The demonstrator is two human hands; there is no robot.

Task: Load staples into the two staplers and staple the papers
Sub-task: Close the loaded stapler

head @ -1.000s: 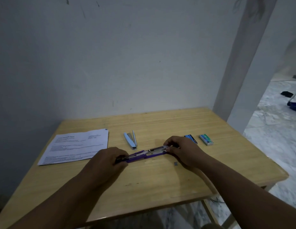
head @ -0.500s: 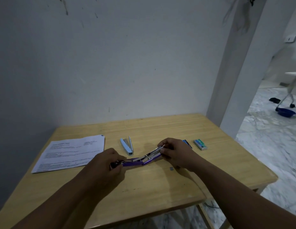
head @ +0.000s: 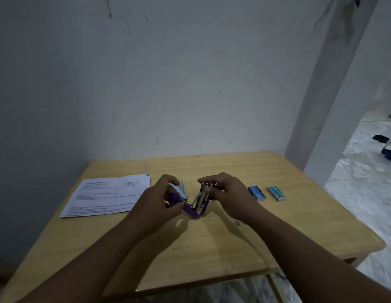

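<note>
nearest, a small grey staple strip (head: 237, 223) lies loose on the table (head: 212, 254), just behind the right hand (head: 230, 194). both hands hold the purple stapler (head: 195, 207) folded into a v just above the table: the left hand (head: 159, 199) pinches one arm, the right hand's grip is curled round the metal magazine side. whether staples already sit in the magazine is too dim to tell, so this one reads as mid-loading or about to be closed. just beyond the left grip lies the light blue stapler (head: 179, 190), open and apparently not yet loaded. right of the right grip sit the blue staple box (head: 256, 193) and the green staple box (head: 277, 193). left of the left grip, the papers (head: 107, 196) lie flat, stapling not yet begun.
</note>
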